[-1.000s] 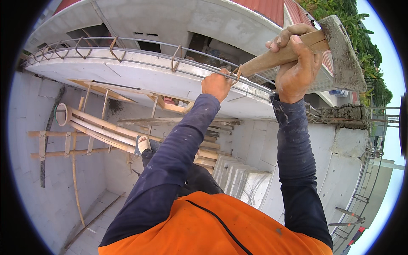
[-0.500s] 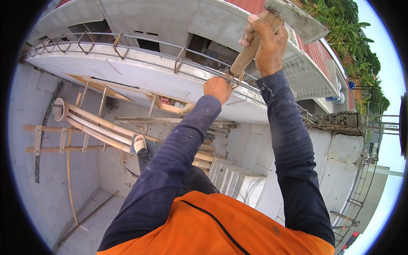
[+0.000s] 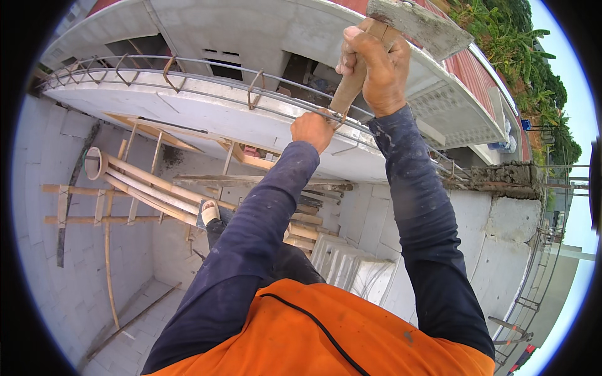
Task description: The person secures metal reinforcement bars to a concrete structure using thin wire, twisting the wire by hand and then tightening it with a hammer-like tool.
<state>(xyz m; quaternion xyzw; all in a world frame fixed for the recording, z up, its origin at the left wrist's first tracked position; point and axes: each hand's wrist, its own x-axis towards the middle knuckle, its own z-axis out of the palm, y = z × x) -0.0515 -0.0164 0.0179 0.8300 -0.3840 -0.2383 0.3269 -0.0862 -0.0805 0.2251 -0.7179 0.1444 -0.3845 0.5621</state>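
Note:
My right hand (image 3: 382, 69) grips the wooden handle (image 3: 351, 88) of a tool with a flat, cement-crusted head (image 3: 420, 25), held at the top of the view. The handle's lower end is at the steel rebar cage (image 3: 251, 94) lying along the white wall top (image 3: 144, 93). My left hand (image 3: 312, 130) is closed beside that lower end and a bent steel loop; what its fingers hold there is hidden.
Below are bamboo poles (image 3: 150, 194), a wooden rack (image 3: 69, 205), my sandalled foot (image 3: 211, 212), stacked white panels (image 3: 326, 257) and block walls (image 3: 56, 144). At right are a rough cement edge (image 3: 501, 175) and bolt cutters (image 3: 511, 332). Beyond stand a red-roofed building (image 3: 476, 81) and trees.
My right hand has moved up and to the left, swinging the tool's handle steeper and its head leftward to the top of the view. My left hand stays at the rebar.

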